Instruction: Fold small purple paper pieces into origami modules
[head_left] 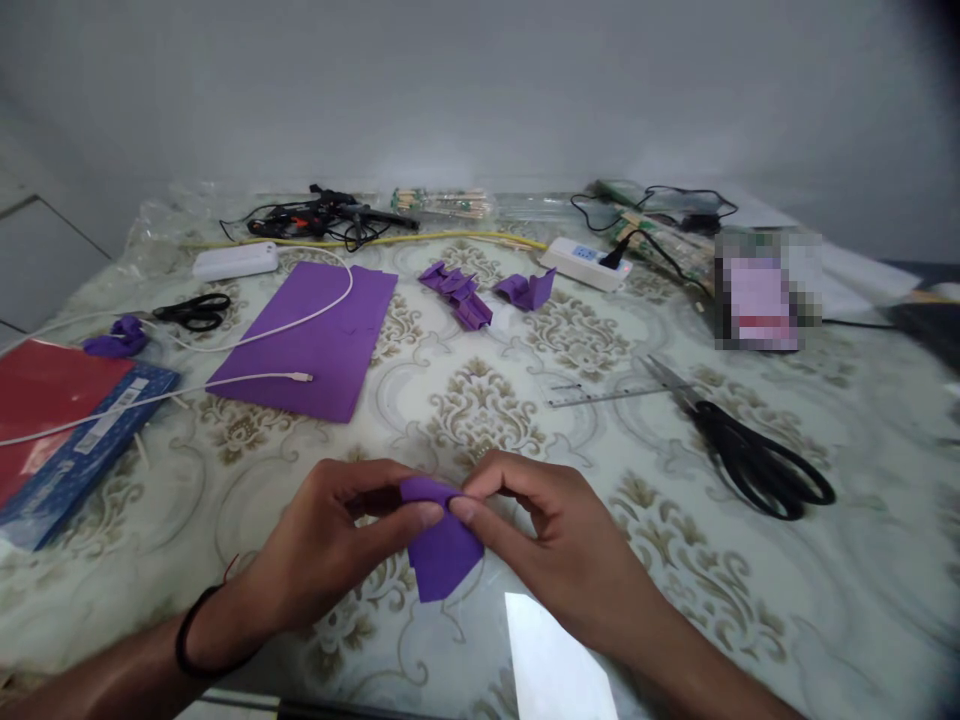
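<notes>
Between my two hands is a small piece of purple paper (445,562), held just above the patterned tablecloth, its top edge curled over. My left hand (341,530) pinches its upper left part between thumb and fingers. The upper right edge is pinched by my right hand (536,515), the two thumbs close together. Beyond them lie folded purple paper pieces (459,295) and one more bent purple piece (529,290). A stack of flat purple sheets (311,340) rests to the left, with a white cable across it.
Large black scissors (750,450) lie at right beside a clear ruler (600,393). Small scissors (196,312), a white power bank (235,261) and a red-and-blue packet (82,430) are at left. A power strip (589,264) and tangled black cables (322,218) sit at the back.
</notes>
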